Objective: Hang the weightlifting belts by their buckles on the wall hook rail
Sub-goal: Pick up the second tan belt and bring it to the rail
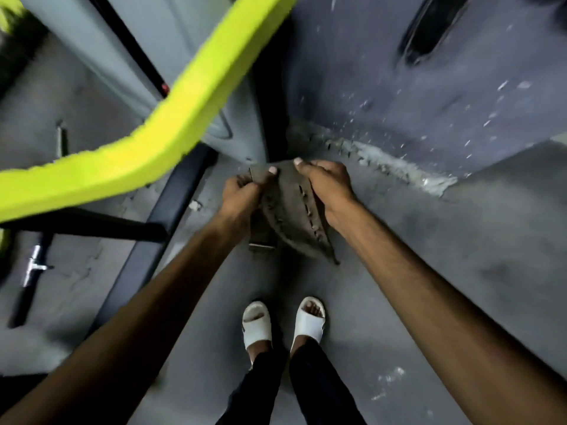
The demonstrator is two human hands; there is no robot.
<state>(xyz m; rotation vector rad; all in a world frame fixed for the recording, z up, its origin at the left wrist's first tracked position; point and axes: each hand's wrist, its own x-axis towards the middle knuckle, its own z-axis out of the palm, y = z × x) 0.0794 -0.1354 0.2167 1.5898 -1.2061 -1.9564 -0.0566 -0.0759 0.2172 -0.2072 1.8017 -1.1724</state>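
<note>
A worn grey-brown weightlifting belt (290, 210) with rows of punched holes hangs folded between both hands, in front of me above the floor. My left hand (239, 194) grips its left fold, thumb on top. On the right fold, my right hand (329, 187) holds the belt with its thumb pressed on the upper edge. A metal buckle (260, 246) hangs at the belt's lower left end. No wall hook rail is in view.
A bright yellow-green machine frame (171, 118) crosses the upper left, with black base bars (153, 216) below it. A black and chrome handle bar (30, 277) lies on the floor at left. The scuffed dark wall (429, 87) rises ahead. My feet in white slides (283, 323) stand below.
</note>
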